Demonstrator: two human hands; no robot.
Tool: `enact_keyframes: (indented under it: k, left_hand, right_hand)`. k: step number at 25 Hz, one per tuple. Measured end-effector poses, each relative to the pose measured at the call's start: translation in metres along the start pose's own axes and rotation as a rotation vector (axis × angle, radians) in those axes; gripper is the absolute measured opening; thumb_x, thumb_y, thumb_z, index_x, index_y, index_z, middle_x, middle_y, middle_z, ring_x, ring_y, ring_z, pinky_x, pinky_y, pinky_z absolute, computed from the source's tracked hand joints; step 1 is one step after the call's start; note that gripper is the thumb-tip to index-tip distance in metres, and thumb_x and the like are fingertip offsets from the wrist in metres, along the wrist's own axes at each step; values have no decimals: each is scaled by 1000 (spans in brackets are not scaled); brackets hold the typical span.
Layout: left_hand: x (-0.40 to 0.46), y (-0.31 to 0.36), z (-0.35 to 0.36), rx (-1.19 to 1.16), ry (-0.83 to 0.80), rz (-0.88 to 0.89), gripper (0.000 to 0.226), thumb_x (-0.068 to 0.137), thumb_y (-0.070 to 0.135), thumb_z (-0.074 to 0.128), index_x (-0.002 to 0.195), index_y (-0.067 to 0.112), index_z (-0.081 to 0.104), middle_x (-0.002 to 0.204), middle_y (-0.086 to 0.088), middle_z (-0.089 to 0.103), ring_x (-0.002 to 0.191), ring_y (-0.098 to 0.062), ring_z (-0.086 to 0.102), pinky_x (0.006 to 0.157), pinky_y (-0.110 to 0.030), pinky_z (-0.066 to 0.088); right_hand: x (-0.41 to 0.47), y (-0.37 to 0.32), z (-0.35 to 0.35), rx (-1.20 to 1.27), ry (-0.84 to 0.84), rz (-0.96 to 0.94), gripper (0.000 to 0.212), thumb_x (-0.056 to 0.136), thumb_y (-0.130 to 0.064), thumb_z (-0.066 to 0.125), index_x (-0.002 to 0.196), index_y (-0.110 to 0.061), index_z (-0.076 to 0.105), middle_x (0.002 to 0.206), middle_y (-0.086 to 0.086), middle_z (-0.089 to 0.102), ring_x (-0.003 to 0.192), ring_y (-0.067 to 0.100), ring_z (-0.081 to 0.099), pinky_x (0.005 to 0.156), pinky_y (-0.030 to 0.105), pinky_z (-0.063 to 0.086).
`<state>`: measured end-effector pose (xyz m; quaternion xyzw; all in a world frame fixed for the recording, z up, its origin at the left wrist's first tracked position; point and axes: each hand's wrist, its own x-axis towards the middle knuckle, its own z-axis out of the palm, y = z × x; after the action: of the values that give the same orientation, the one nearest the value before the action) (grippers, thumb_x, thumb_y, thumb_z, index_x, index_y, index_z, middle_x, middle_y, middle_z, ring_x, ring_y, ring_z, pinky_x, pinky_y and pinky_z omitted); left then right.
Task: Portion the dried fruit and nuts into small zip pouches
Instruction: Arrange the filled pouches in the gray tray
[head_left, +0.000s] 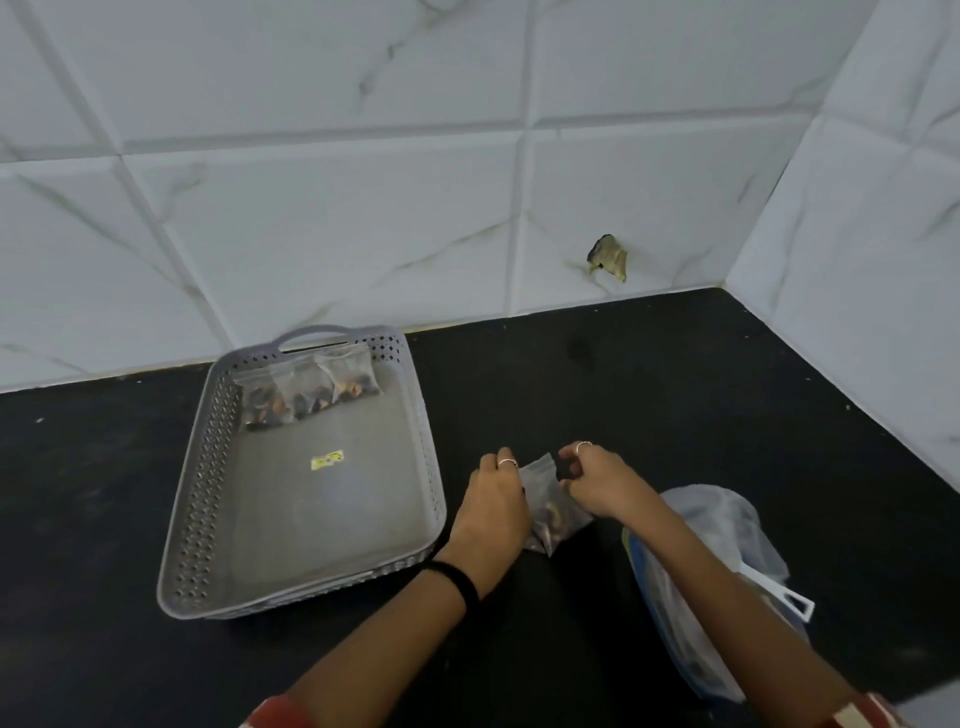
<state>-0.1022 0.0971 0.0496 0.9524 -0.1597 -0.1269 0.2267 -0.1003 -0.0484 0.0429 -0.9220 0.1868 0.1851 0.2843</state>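
Observation:
A small clear zip pouch (546, 512) with nuts and dried fruit inside lies on the black counter between my hands. My left hand (493, 506) pinches its left top edge, and my right hand (597, 480) pinches its right top edge. A grey perforated basket (208, 467) stands to the left, holding three filled pouches (309, 387) at its far end. The large clear bag (727, 530) of fruit and nuts lies to the right, partly hidden under my right forearm, with a white scoop handle (784, 597) sticking out.
White marble-look tiled walls meet in a corner at the back right. A chipped hole (608, 257) marks the back wall low down. The black counter (675, 389) stretches behind and to the left of the basket.

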Motion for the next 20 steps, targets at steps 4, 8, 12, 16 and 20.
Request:
enact_keyframes:
  k: [4, 8, 12, 16, 20]
  left_hand:
    - [7, 4, 13, -33, -20, -103, 38, 98, 11, 45, 134, 1, 43, 137, -17, 45, 124, -28, 47, 104, -32, 40]
    - [15, -1, 20, -263, 25, -222, 18, 96, 12, 52, 112, 7, 61, 115, -10, 61, 94, -14, 60, 81, -23, 52]
    - [11, 9, 9, -443, 101, -184, 8, 97, 11, 51, 100, 13, 58, 93, 1, 61, 69, -1, 53, 54, -6, 44]
    - [9, 19, -12, -574, 174, -126, 10, 96, 8, 51, 95, 16, 56, 84, 8, 58, 70, 0, 57, 53, -3, 44]
    - [8, 13, -35, -642, 268, -85, 10, 96, 10, 53, 97, 17, 59, 94, -1, 67, 78, -5, 62, 56, -6, 47]
  right_hand:
    - [1, 5, 5, 2, -126, 46, 46, 87, -14, 59, 130, -20, 46, 119, 6, 58, 104, 20, 58, 84, 30, 48]
    - [2, 10, 2, 69, -116, 50, 42, 88, -16, 59, 128, -22, 47, 119, 5, 56, 103, 19, 55, 80, 29, 45]
    - [8, 19, -5, 179, -125, 22, 20, 87, -16, 60, 107, -18, 59, 107, 5, 63, 96, 19, 59, 85, 35, 51]
    - [3, 18, -27, 385, -162, -102, 10, 87, -12, 63, 96, -16, 64, 100, 6, 66, 97, 19, 62, 89, 36, 51]
    - [-7, 0, -45, 547, -182, -217, 16, 88, -9, 63, 104, -12, 65, 102, 6, 68, 98, 17, 64, 81, 28, 53]
